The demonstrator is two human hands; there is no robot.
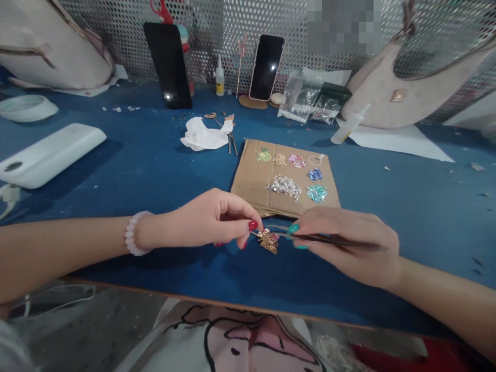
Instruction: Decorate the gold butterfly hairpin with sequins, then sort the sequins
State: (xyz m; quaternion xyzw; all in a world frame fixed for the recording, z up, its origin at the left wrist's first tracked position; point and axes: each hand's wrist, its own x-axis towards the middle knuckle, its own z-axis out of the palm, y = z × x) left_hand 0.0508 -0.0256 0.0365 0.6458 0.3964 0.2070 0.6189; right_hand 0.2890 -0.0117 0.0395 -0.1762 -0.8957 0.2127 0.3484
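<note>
My left hand [211, 219], with red nails and a bead bracelet, pinches the stem of a small gold filigree ornament [268, 241] just above the blue table [116, 170]. My right hand [349, 243], with teal nails, is closed round thin tweezers [310, 237] whose tips reach the ornament from the right. Just beyond both hands lies a piece of cardboard [251, 178] with several small piles of coloured rhinestones [285, 185] on it.
A crumpled white tissue [203, 135] and gold sticks lie behind the cardboard. Two phones [266, 67] lean on the perforated back wall, beside glue bottles [219, 77], plastic bags [306, 101] and a pale handbag [403, 88]. A white power bank [46, 153] lies at left.
</note>
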